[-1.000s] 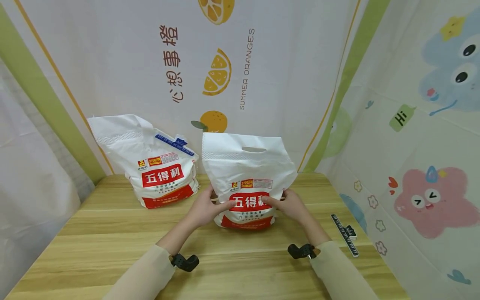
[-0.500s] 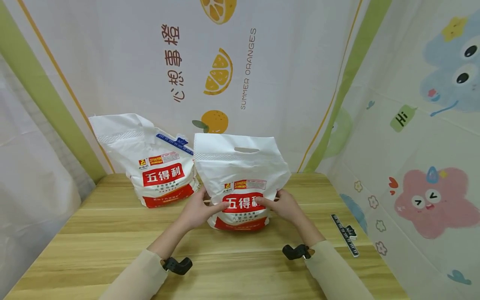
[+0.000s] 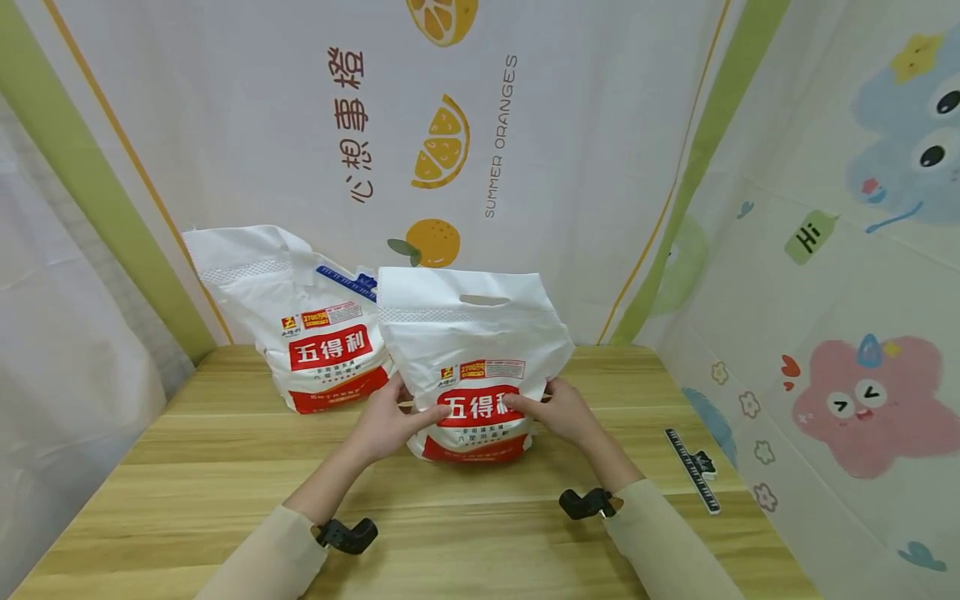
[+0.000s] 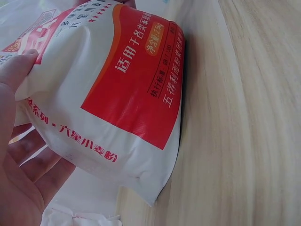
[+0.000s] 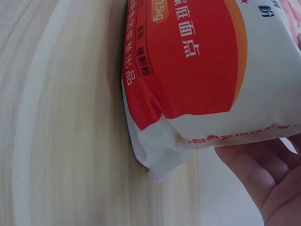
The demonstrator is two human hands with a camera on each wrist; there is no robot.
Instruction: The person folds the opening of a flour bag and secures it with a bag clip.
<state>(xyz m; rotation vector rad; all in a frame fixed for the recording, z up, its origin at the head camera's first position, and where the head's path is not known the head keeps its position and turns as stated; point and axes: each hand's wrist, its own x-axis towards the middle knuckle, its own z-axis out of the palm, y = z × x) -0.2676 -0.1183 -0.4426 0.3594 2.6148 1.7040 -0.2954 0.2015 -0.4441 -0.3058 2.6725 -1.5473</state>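
A white and red flour bag with a slotted handle stands upright near the middle of the wooden table. My left hand grips its left side, thumb on the front and fingers behind. On the other side my right hand holds it the same way, its thumb over the red label. In the left wrist view the bag's printed base lies right at the tabletop. The right wrist view has the fingers against the bag's side. Behind and to the left, a second flour bag is partly hidden by the first.
A blue clip is on the folded top of the second bag. At the table's right lies a black and white clip. Printed curtains hang behind and at both sides of the wooden table.
Both hands have moved left with the flour bag, towards the second bag. It now covers the right end of the blue clip. The second bag stays in place.
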